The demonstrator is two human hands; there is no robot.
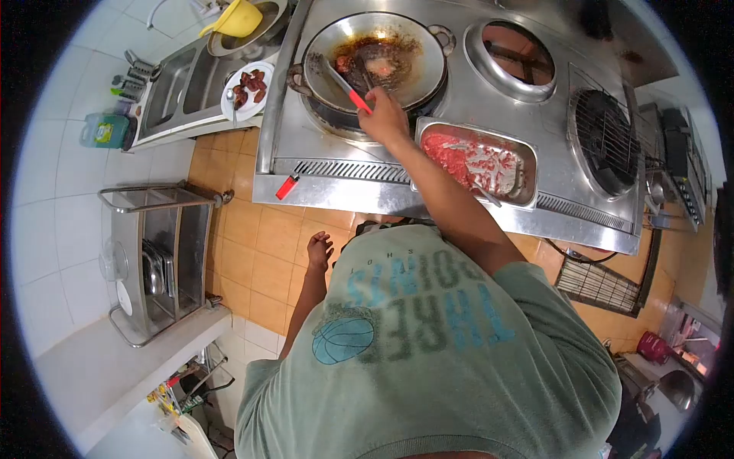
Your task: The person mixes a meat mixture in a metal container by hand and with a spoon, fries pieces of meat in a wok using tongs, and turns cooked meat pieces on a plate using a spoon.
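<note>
My right hand (pixel 384 117) is closed around the red handle of a pair of metal tongs (pixel 340 83). The tongs reach down into a large wok (pixel 434 57) with two loop handles, which sits on a burner. Brown liquid and a few reddish-brown pieces of food (pixel 344 63) lie in the wok near the tips. Below my right forearm, a rectangular steel pan (pixel 529 195) holds red raw minced or marinated meat (pixel 459 157) and a spoon handle. My left hand (pixel 319 251) hangs beside my body over the floor, fingers loosely curled and apart, holding nothing.
A red lighter-like object (pixel 287 187) lies on the stove's front edge. To the left, a white plate (pixel 267 70) of browned pieces stands by the sink (pixel 172 96) and a yellow dipper (pixel 238 19). Other burners (pixel 511 60) are on the right; a metal cart (pixel 160 199) stands lower left.
</note>
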